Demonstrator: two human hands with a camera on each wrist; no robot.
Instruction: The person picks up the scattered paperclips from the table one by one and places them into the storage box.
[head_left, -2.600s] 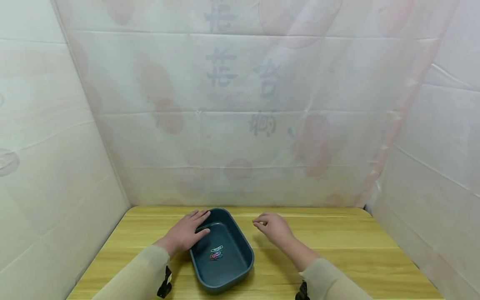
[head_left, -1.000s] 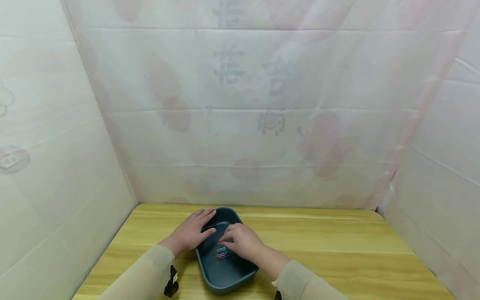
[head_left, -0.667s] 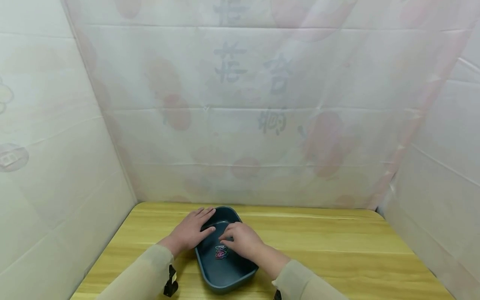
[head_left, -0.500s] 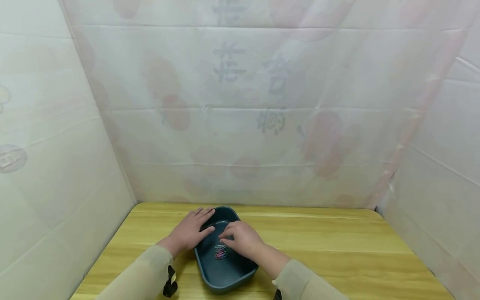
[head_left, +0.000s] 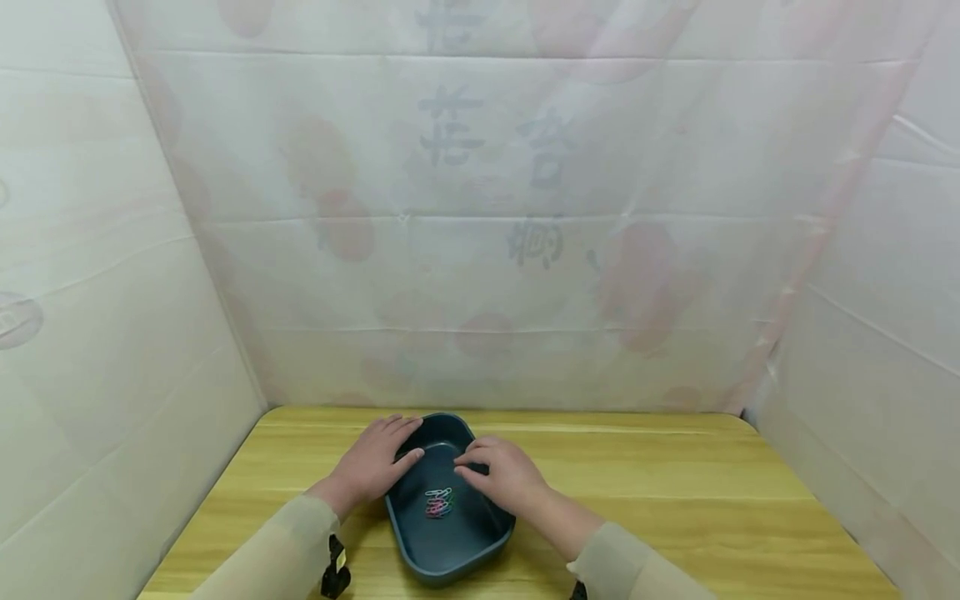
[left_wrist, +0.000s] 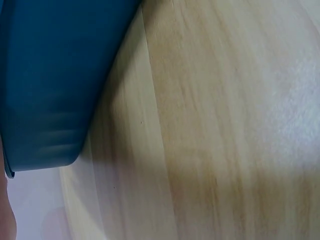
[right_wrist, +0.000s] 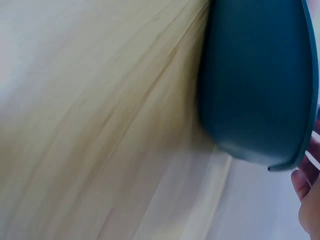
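Note:
A dark teal plastic tray (head_left: 420, 558) sits on the wooden table near its front. A small heap of coloured paper clips (head_left: 438, 502) lies on the tray floor. My left hand (head_left: 375, 462) rests flat on the tray's left rim with straight fingers and the thumb reaching inside. My right hand (head_left: 502, 477) lies across the right rim with loosely bent fingers pointing into the tray, just right of the clips. I see nothing between its fingertips. The wrist views show only the tray's outer wall (left_wrist: 50, 75) (right_wrist: 255, 75) and bare wood.
The yellow wooden table (head_left: 675, 483) extends to the right of the tray. White sheeting with faint printed shapes (head_left: 480, 233) closes it in at the back and on both sides. Beige sleeves cover both forearms.
My right hand came from the table into the tray above the clips, then drew back right onto the rim. The left hand stayed on the left rim.

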